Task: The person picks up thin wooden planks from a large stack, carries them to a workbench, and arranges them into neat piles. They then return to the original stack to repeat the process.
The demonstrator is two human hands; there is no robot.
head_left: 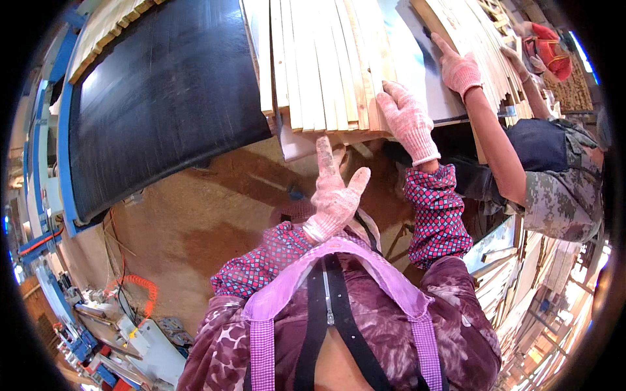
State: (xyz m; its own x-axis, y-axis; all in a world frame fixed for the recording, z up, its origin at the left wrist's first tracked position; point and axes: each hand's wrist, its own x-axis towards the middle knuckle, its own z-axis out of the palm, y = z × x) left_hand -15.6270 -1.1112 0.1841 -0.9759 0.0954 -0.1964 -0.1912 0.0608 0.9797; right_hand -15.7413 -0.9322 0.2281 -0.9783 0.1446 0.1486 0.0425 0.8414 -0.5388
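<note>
Pale wooden strips [319, 65] lie side by side on a table [301, 144] in front of me, their near ends slightly uneven. My left hand [336, 199], in a pinkish knitted glove with soiled fingertips, is just below those ends. Its index finger stretches up to the end of a middle strip, and the thumb stands apart. My right hand [409, 122], gloved alike, rests with extended fingers along the right side of the row, at the outermost strip. Whether its fingertips press on the wood cannot be made out.
A black conveyor belt [163, 104] in a blue frame [65, 150] runs at the left. On the right, a co-worker's gloved hand [460, 73] touches more strips [469, 32]. Another person in red [553, 52] is farther back. An orange coiled hose [147, 287] hangs at lower left.
</note>
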